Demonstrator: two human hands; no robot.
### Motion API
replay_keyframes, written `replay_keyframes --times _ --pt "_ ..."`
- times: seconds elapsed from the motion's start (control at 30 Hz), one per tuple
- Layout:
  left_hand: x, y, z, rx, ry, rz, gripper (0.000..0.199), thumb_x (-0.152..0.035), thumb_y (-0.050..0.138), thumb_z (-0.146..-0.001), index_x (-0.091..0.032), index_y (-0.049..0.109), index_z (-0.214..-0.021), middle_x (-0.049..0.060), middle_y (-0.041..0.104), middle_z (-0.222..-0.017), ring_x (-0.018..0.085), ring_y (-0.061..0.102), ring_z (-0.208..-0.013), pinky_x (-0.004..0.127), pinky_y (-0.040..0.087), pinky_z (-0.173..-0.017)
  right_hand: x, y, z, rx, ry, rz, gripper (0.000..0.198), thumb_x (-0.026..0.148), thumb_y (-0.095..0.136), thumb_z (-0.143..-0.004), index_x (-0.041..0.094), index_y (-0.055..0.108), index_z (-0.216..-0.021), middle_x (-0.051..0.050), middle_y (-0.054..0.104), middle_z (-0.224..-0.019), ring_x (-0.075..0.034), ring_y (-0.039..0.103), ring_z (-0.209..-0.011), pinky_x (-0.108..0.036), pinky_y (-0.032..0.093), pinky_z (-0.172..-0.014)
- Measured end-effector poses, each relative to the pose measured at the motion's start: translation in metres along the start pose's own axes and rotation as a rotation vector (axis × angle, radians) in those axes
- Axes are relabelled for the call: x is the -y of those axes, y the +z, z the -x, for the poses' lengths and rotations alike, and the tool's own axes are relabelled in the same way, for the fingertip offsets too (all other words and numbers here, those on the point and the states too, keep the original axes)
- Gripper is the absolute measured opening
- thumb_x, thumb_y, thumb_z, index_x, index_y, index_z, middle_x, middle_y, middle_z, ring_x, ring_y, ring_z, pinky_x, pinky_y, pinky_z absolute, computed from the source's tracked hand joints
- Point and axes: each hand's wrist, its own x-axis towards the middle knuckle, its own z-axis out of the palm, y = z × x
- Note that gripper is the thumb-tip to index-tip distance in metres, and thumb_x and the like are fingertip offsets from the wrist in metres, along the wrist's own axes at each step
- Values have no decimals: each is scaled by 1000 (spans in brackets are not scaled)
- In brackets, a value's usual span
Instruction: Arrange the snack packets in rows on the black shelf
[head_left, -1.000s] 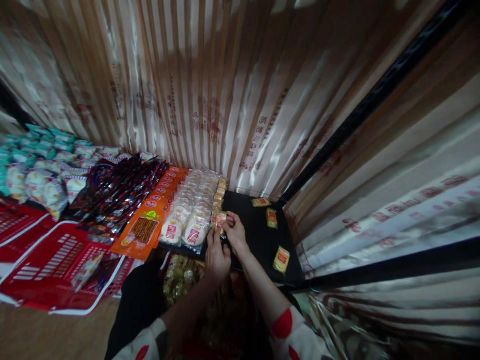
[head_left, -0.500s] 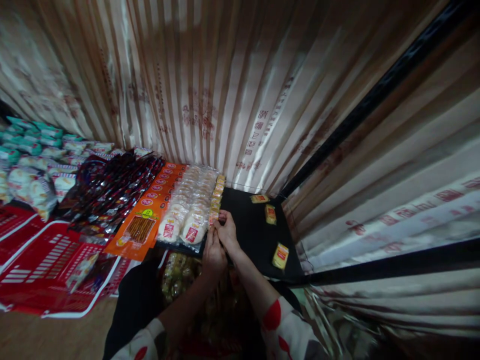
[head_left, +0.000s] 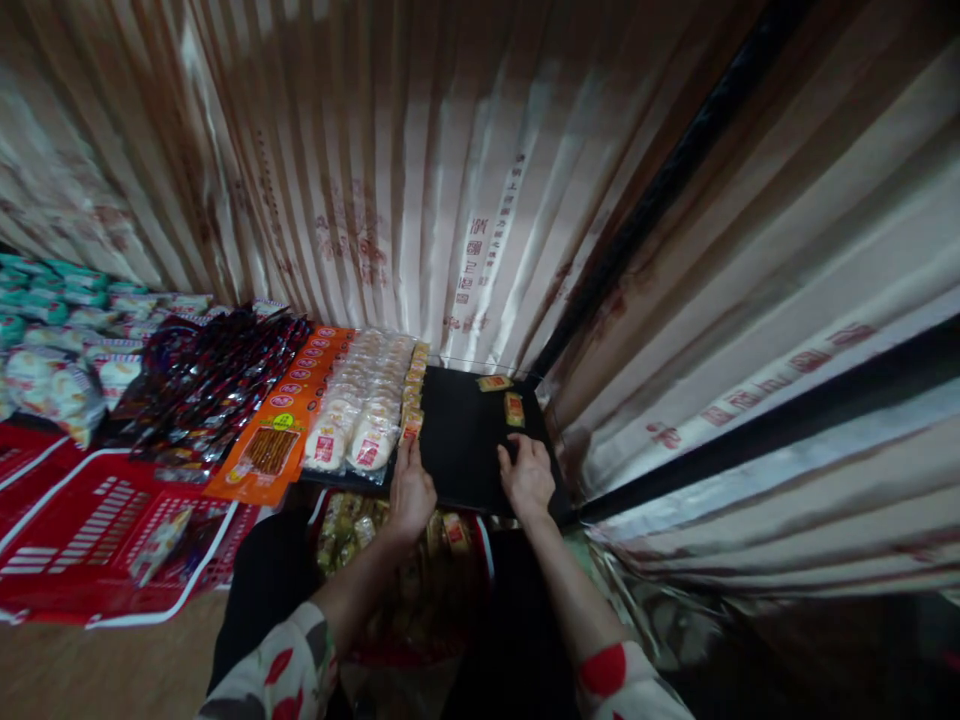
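Observation:
My left hand [head_left: 412, 496] has its fingers stretched forward. Their tips touch the nearest yellow snack packet [head_left: 412, 424] at the front end of a narrow row. To the right, my right hand [head_left: 529, 480] is palm down low over the black tabletop [head_left: 465, 440], thumb and fingers apart. Whatever lies beneath that palm is hidden. Two more yellow packets, one flat at the back [head_left: 494, 383] and one in front of it [head_left: 514, 409], lie beyond the right hand. Left of the row are clear-wrapped round white crackers [head_left: 369, 450] in two columns.
Orange snack bags [head_left: 277, 435], dark shiny packets [head_left: 217, 380] and green packets [head_left: 52, 290] line the left. Red baskets [head_left: 97, 540] stand at lower left. Between my legs is a basket of yellow packets [head_left: 427, 570]. Printed curtains [head_left: 420, 200] and a dark pole [head_left: 637, 230] enclose the table.
My hands have separated. The right hand has moved right, from the row to where a loose yellow packet lay, now covered. My left hand stays at the row's end. The view has shifted slightly.

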Motion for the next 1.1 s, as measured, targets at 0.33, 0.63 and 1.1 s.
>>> replay_keyframes --times 0.33,0.63,1.1 --pt "-20 -4 7 50 -38 -73 48 -6 40 -77 -11 51 -123 13 40 -136 21 48 -120 30 39 -103 -34 -19 7 203 195 235 60 47 47 -82 20 37 -135 -18 51 -111 -29 59 -93 -40 45 -73" --pt "-13 3 19 13 -133 123 41 -5 36 -77 -14 56 -112 10 54 -118 16 53 -111 27 42 -98 34 21 39 192 -97 -133 48 40 51 -81 18 51 -123 -10 53 -101 -22 56 -95 -32 46 -83" --pt "32 -6 11 -181 -65 219 51 -5 34 -73 -11 45 -123 15 52 -122 18 52 -108 29 47 -89 116 76 36 188 -240 -311 40 34 50 -83 22 52 -122 -9 46 -107 -23 48 -103 -35 45 -89"
